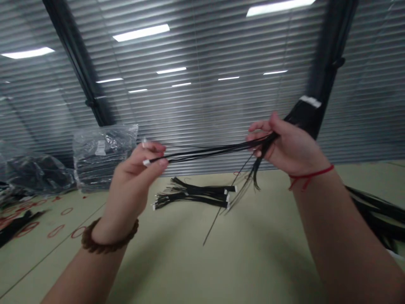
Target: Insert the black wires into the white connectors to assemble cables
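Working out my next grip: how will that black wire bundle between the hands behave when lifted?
The thin black wires look floppy: past the right hand their ends droop and splay. They are probably light, since the left hand seems to pinch them with fingertips alone. The small white connector might snag on things.

The black wire bundle point(209, 151) spans the gap between the left hand point(136, 169) and right hand point(286, 143), obstructing vertical passage there. Below it, a hand may pass over the pale table point(259, 253) as far as the loose wire bundles point(193, 195). A plastic-bagged stack point(103, 157) obstructs the far left; a black cable heap point(373, 211) obstructs the right.
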